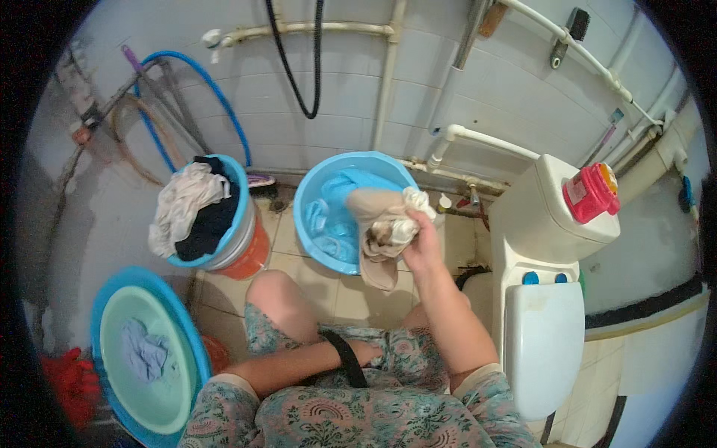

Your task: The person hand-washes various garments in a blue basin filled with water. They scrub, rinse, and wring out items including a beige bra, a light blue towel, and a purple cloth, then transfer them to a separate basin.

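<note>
My right hand (pixel 423 250) is closed on a bunched beige cloth garment (pixel 379 257), lifted over the near right rim of a blue basin (pixel 302 224). Dark patches mark the garment, and a white ruffled part sticks up by my fingers. Inside the basin lies light blue wet cloth (pixel 358 183) in water. My left hand (pixel 364 352) rests on my lap against patterned shorts (pixel 418 351). A black strap (pixel 345 355) crosses near that wrist, and the fingers of this hand are mostly hidden.
A bucket (pixel 243 250) heaped with white and black clothes stands at the left. Nearer are stacked green and blue tubs (pixel 101 321) with pale cloth inside. A white toilet (pixel 544 347) stands close on the right, a red container (pixel 590 196) on its tank. Pipes (pixel 321 28) run along the tiled wall.
</note>
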A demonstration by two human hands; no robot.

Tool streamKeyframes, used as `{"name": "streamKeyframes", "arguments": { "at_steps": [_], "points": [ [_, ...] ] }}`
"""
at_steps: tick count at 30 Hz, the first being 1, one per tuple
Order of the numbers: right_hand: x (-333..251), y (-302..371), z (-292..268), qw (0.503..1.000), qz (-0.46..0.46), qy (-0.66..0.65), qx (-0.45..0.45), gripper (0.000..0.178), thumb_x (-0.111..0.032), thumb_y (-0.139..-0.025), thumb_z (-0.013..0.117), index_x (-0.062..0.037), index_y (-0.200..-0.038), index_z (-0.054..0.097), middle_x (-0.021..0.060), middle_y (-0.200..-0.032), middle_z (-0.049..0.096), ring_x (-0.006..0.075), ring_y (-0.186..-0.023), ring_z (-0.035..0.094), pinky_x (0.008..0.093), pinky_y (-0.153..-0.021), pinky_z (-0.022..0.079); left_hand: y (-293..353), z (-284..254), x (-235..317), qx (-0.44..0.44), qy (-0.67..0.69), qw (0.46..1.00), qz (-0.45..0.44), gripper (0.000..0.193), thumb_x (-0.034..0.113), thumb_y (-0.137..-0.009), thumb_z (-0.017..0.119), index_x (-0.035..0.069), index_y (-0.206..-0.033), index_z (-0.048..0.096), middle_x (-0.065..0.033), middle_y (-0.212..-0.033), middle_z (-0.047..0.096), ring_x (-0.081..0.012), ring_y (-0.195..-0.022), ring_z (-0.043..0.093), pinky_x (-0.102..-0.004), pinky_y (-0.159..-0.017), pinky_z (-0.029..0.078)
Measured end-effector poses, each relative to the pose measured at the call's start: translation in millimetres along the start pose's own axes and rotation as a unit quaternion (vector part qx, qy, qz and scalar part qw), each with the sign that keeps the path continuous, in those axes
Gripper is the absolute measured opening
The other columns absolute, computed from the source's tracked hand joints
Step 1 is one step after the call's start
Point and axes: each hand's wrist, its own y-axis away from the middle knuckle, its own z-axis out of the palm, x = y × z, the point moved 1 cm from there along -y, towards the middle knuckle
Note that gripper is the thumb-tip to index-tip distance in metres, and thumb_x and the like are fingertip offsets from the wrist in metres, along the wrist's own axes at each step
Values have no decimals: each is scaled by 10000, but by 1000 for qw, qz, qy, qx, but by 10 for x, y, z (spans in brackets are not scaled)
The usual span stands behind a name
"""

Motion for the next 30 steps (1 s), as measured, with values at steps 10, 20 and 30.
{"name": "streamKeyframes", "arguments": {
  "at_steps": [10, 20, 30],
  "points": [
    [-174, 46, 236, 998, -55, -12, -19, 303, -170, -848, 475, 2, -1096, 467, 138, -1010, 565, 297, -923, 569, 449, -816, 479, 1142, -505, 383, 168, 237, 950, 109, 524, 172, -820, 561, 69, -1295, 363, -168, -1195, 492, -293, -1103, 488, -383, -887, 410],
    [-136, 207, 356, 996, -80, 24, -9, 284, -146, -833, 498, 2, -1075, 484, 132, -1000, 575, 282, -891, 584, 419, -800, 494, 623, 56, -447, 206, 166, 951, -162, 614, 255, -742, 640, 112, -1287, 395, -190, -1189, 499, -342, -1095, 474, -421, -876, 401],
    [-105, 120, 165, 997, -62, 4, -43, 242, -162, -843, 490, 1, -1020, 507, 126, -942, 588, 278, -845, 597, 429, -729, 519, 373, 801, -524, -31, -11, 999, 32, 358, 46, -759, 531, 75, -1114, 568, -159, -1164, 532, -308, -1087, 490, -440, -851, 406]
  ]
}}
